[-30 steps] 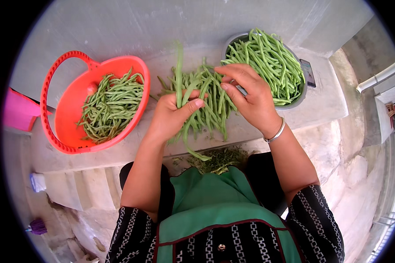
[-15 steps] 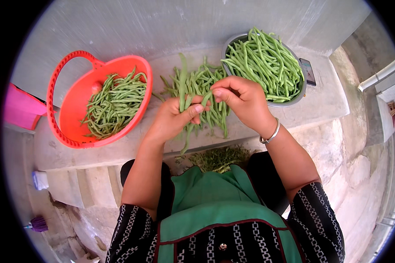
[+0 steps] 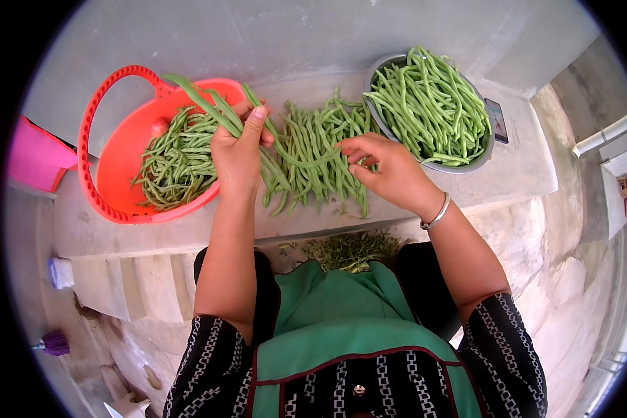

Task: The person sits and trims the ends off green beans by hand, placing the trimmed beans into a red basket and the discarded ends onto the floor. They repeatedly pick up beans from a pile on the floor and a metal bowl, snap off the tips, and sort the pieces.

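My left hand (image 3: 240, 143) is closed around several green beans (image 3: 209, 104), whose ends stick out up and to the left over the red basket. One long bean (image 3: 303, 164) curves from it across to my right hand (image 3: 383, 167), whose thumb and fingers are pinched at the bean's tip. A silver bangle circles my right wrist. Beneath and between the hands, a loose pile of green beans (image 3: 320, 136) lies on the concrete ledge (image 3: 515, 167).
At the left, a red handled basket (image 3: 115, 181) holds duller beans and a small round reddish thing. A grey basin (image 3: 491, 143) heaped with beans stands at the right beside a phone (image 3: 496, 120). Green trimmings (image 3: 352, 251) lie below the ledge. A grey wall (image 3: 292, 35) rises behind.
My left hand has moved up and left with its beans, drawing apart from my right hand. The right hand has shifted slightly down and right, and a bean now spans the gap.
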Motion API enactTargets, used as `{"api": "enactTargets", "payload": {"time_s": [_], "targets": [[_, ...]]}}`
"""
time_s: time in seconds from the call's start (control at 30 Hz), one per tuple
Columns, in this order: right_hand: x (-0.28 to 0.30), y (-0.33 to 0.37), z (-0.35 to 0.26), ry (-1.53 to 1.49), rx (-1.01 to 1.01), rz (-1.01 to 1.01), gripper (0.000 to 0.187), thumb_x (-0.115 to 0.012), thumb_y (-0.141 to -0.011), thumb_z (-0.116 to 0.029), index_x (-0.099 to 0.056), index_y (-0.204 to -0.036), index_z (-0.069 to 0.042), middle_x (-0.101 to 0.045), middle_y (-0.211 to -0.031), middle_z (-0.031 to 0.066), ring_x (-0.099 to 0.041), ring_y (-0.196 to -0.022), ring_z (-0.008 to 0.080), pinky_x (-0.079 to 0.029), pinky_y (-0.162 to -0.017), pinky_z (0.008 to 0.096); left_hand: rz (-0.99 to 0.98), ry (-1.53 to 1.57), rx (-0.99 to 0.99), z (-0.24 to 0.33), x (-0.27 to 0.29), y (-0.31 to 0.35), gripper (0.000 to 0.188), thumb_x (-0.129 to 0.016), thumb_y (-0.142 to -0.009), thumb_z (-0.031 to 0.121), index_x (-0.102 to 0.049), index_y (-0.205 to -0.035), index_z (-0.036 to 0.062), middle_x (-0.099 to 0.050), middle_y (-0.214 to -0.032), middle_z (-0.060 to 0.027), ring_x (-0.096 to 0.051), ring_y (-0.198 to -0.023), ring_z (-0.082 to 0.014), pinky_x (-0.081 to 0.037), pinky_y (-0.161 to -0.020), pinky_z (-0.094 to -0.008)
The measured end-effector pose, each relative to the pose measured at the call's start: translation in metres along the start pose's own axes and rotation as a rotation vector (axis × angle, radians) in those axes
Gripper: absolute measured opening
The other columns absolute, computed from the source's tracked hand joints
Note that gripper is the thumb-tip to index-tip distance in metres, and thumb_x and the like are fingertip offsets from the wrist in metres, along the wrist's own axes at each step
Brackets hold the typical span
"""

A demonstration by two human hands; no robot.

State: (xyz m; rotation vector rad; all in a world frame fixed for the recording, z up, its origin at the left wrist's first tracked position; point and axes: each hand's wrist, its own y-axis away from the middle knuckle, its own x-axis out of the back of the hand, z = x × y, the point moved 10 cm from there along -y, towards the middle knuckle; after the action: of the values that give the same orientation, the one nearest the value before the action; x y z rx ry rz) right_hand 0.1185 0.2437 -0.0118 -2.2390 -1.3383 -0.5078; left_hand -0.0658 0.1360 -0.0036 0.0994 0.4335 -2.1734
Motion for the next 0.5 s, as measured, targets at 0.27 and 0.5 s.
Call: {"api": "enactTargets", "payload": {"time_s": [0.27,0.5], "targets": [[-0.005,-0.002,0.0,-0.136,-0.038,0.117,0.02,-0.061,-0.088,-0.009,-0.061,-0.106,-0.001,-0.063,-0.087,0.0035,-0.062,-0.079,0.01,-0.049,-0.068,0.0229,0.009,-0.075,-0.01,0.006,0.005,0.003,0.021,-0.064,-0.088,0.012,-0.061,-0.102,-0.0034,-0.062,-0.082,-0.0047,-0.05,-0.055,-0.007,-0.039,-0.051,-0.021],[0.017,-0.004,0.023,-0.753,-0.22,0.313,0.014,-0.059,-0.089,-0.01,-0.062,-0.099,0.0,-0.065,-0.084,0.0032,-0.065,-0.076,0.0115,-0.051,-0.067,0.0234,-0.081,0.052,0.157,0.0,-0.01,0.012,0.029,-0.065,-0.087,0.014,-0.06,-0.108,-0.0043,-0.063,-0.081,-0.0054,-0.046,-0.051,-0.0056,-0.038,-0.048,-0.02]]}}
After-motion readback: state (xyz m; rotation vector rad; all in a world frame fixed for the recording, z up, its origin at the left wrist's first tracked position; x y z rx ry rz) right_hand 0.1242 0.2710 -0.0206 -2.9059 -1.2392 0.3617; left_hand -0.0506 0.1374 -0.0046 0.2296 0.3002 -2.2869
